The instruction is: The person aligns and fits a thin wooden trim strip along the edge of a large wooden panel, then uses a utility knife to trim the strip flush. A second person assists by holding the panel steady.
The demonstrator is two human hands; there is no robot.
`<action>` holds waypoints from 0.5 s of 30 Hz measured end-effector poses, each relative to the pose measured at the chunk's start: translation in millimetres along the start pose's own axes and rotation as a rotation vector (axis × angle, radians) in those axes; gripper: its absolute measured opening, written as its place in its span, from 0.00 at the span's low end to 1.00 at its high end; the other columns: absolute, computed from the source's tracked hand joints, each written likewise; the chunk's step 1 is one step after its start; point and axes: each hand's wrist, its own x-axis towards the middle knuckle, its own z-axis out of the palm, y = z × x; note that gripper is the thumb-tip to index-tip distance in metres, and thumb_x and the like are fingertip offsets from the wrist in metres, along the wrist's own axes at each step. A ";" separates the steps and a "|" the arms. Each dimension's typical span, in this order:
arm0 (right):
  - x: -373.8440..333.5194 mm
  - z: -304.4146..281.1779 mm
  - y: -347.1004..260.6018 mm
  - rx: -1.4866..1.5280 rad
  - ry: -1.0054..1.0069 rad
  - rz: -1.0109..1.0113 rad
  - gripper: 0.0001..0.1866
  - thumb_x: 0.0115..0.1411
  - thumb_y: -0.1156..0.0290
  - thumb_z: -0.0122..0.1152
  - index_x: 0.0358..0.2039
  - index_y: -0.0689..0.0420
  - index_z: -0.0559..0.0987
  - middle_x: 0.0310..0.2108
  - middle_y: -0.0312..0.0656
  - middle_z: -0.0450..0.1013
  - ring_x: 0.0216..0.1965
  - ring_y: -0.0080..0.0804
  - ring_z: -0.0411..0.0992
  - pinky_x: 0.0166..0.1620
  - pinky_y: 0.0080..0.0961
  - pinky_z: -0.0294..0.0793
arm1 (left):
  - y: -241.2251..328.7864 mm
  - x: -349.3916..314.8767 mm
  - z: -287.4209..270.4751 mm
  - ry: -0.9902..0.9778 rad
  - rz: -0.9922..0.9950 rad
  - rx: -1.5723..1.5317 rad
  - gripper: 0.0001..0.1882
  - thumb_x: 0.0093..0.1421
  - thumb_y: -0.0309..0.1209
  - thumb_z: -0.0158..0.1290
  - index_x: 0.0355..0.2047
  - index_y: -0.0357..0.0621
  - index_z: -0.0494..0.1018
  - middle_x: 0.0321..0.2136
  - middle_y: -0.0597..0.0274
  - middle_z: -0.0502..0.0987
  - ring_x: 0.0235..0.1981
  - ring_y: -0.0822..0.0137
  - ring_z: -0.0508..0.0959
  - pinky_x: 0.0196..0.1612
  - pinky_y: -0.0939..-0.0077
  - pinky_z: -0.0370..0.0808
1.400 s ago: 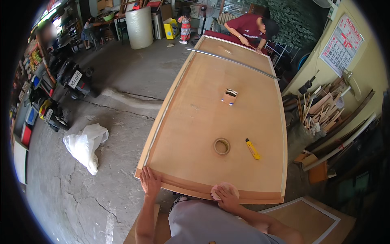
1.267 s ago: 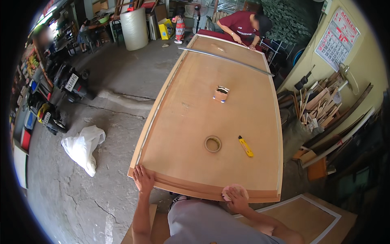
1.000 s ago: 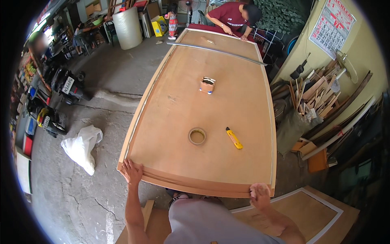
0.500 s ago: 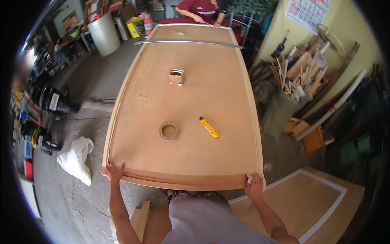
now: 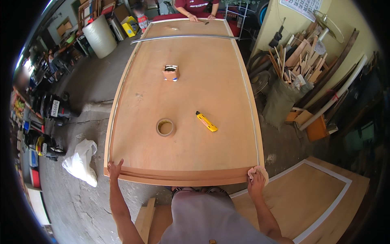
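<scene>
Pink cloth (image 5: 263, 172), likely soft and light, sits bunched in the grasping right hand (image 5: 255, 184) at the five-o'clock corner of the wooden panel (image 5: 191, 91); the left hand (image 5: 115, 169) touches seven o'clock, whether gripping I cannot tell; the panel looks stiff, best held by opposite edges.

Board: we see a broad wooden panel (image 5: 187, 93), longer than wide.
Near edge: a darker brown strip (image 5: 183, 175) runs across it.
Near half: we find a brown tape roll (image 5: 165, 134) left of a yellow cutter (image 5: 207, 122).
Beyond them: a small open box (image 5: 171, 75).
Far end: a metal bar (image 5: 183, 37) lies crosswise.
</scene>
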 end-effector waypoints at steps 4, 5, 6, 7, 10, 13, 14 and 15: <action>10.2 -3.4 -8.8 -0.057 -0.050 0.073 0.19 0.54 0.70 0.66 0.46 0.60 0.74 0.57 0.52 0.68 0.58 0.52 0.63 0.55 0.49 0.60 | -1.1 -4.0 4.6 0.028 -0.005 -0.009 0.52 0.46 0.63 0.62 0.56 0.31 0.62 0.55 0.43 0.66 0.60 0.43 0.63 0.62 0.50 0.61; 12.9 -4.3 -11.1 -0.073 -0.065 0.097 0.19 0.54 0.70 0.66 0.46 0.59 0.74 0.57 0.52 0.68 0.58 0.52 0.63 0.54 0.49 0.60 | 1.5 -7.9 3.2 0.027 -0.002 0.000 0.52 0.46 0.63 0.62 0.56 0.31 0.62 0.55 0.43 0.65 0.61 0.43 0.63 0.62 0.50 0.61; 12.9 -4.1 -9.5 -0.092 -0.061 0.082 0.19 0.54 0.69 0.66 0.46 0.58 0.74 0.57 0.51 0.68 0.58 0.52 0.63 0.54 0.49 0.60 | 4.0 -13.2 1.3 0.026 -0.001 0.005 0.51 0.45 0.63 0.63 0.56 0.31 0.62 0.56 0.44 0.65 0.61 0.43 0.62 0.62 0.50 0.60; 9.6 -3.4 -6.9 -0.111 -0.057 0.067 0.19 0.54 0.68 0.66 0.46 0.58 0.74 0.58 0.50 0.68 0.57 0.51 0.63 0.54 0.48 0.60 | 6.5 -16.7 0.6 0.025 0.001 0.011 0.51 0.45 0.62 0.63 0.56 0.32 0.62 0.56 0.44 0.64 0.61 0.42 0.62 0.62 0.50 0.60; 14.0 -10.8 -11.8 -0.155 -0.100 0.107 0.20 0.54 0.66 0.66 0.47 0.54 0.75 0.58 0.45 0.68 0.56 0.50 0.63 0.53 0.48 0.59 | 8.4 -22.7 -0.6 0.037 0.027 0.048 0.52 0.43 0.62 0.65 0.56 0.33 0.62 0.57 0.45 0.63 0.62 0.42 0.60 0.63 0.49 0.59; 10.6 -7.6 -10.5 -0.235 -0.077 0.137 0.22 0.53 0.64 0.66 0.50 0.50 0.76 0.58 0.41 0.69 0.54 0.49 0.63 0.52 0.47 0.59 | 14.2 -21.5 -7.2 -0.020 0.009 0.118 0.56 0.41 0.62 0.65 0.60 0.32 0.60 0.58 0.45 0.65 0.62 0.43 0.63 0.63 0.51 0.62; 9.6 -5.9 -9.0 -0.267 -0.053 0.138 0.23 0.53 0.64 0.66 0.51 0.48 0.77 0.58 0.39 0.69 0.54 0.49 0.63 0.52 0.47 0.60 | 12.9 -17.5 -8.1 -0.054 0.014 0.117 0.58 0.40 0.63 0.66 0.60 0.32 0.59 0.58 0.44 0.65 0.62 0.43 0.63 0.63 0.51 0.62; 11.7 -5.0 -12.8 -0.265 -0.051 0.150 0.23 0.53 0.64 0.66 0.51 0.48 0.77 0.57 0.39 0.69 0.54 0.48 0.63 0.52 0.47 0.60 | 8.5 -12.7 -10.1 -0.084 0.016 0.118 0.59 0.39 0.63 0.66 0.61 0.31 0.59 0.59 0.43 0.65 0.62 0.42 0.63 0.63 0.51 0.62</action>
